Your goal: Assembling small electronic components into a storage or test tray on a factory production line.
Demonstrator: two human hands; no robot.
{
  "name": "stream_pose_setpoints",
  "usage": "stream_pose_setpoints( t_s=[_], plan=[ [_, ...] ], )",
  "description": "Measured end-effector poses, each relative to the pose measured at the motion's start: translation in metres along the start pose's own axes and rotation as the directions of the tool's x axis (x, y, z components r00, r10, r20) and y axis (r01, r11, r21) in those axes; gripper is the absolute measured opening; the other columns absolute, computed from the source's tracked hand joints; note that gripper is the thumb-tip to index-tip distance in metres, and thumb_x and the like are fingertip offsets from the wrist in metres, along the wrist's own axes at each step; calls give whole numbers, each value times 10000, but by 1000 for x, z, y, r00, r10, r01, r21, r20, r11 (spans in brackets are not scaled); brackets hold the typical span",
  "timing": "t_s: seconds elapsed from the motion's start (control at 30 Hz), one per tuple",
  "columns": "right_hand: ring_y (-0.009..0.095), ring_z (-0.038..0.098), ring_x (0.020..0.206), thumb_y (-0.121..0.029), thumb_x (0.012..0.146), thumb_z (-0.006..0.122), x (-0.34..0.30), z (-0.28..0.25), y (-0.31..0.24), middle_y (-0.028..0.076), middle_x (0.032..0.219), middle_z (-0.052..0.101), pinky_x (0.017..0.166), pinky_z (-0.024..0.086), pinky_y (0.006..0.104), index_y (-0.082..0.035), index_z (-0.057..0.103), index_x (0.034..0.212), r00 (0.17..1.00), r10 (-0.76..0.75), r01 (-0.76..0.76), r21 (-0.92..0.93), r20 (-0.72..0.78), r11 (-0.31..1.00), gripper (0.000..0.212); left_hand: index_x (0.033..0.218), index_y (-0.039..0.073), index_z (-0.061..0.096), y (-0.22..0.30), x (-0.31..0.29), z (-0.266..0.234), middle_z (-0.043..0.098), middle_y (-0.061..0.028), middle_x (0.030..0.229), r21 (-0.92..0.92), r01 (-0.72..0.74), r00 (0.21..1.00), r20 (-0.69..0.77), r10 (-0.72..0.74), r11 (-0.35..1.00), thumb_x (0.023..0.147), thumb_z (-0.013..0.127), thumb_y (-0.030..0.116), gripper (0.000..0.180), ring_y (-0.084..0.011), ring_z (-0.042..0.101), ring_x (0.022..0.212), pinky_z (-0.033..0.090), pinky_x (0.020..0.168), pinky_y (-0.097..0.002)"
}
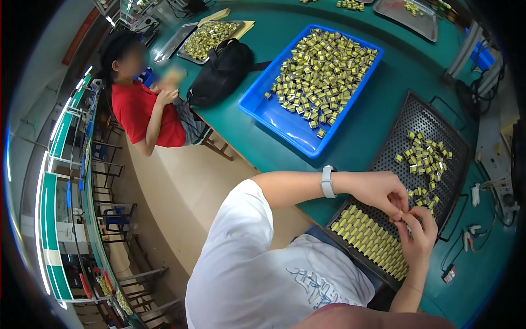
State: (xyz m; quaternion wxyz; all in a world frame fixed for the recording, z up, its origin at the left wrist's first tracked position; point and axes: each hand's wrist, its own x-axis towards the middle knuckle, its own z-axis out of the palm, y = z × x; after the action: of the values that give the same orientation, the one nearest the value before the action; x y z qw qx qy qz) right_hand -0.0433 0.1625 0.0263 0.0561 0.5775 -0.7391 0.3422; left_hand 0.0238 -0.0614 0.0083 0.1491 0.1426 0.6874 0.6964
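Note:
Over the black perforated tray (402, 118), my left hand (378, 192) and my right hand (419, 236) meet fingertip to fingertip. Both are closed in a pinch on a small yellow component (401, 214), mostly hidden by the fingers. Below them, tight slanted rows of yellow blocks (367, 236) fill the near end of the tray. Loose yellow-and-silver components (424, 156), like small transformers, lie scattered just beyond my hands on the same tray. A light grey band (327, 182) circles my left wrist.
A blue bin (263, 123) heaped with similar components stands left of the tray on the green table (219, 129). Beyond it are a black bag (222, 74) and metal trays with more parts. A person in red (145, 112) sits at the left. Cables (466, 241) lie at the right.

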Motion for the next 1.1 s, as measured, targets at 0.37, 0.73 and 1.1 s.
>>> stream_pose_setpoints(
  t_s=[0.37, 0.73, 1.1],
  plan=[
    [301, 640, 809, -35, 678, 834, -5, -6, -1, 114, 928, 636, 673, 500, 383, -43, 693, 927, 1000, 22, -22, -1, 17, 1000, 285, 1088, -42, 706, 3, 2, 3, 765, -113, 950, 41, 32, 999, -15, -32, 999, 908, 730, 126, 247, -144, 737, 887, 582, 825, -269],
    [260, 663, 788, -152, 700, 868, 2, -3, 11, 103, 943, 649, 666, 535, 341, -44, 711, 967, 995, 95, -92, 301, 3, 949, 328, 1146, -65, 675, 10, -2, -2, 735, -121, 978, -375, 302, 953, 101, -285, 876, 959, 700, 96, 248, -167, 724, 880, 574, 800, -280],
    [240, 663, 772, -146, 721, 851, -3, 0, 15, 93, 942, 645, 641, 537, 334, -48, 702, 946, 1000, 16, -12, 296, -12, 955, 287, 1122, -46, 687, 6, -1, -3, 740, -111, 984, -440, 347, 937, 128, -324, 828, 938, 724, 90, 232, -170, 731, 882, 575, 807, -274]
  ],
)
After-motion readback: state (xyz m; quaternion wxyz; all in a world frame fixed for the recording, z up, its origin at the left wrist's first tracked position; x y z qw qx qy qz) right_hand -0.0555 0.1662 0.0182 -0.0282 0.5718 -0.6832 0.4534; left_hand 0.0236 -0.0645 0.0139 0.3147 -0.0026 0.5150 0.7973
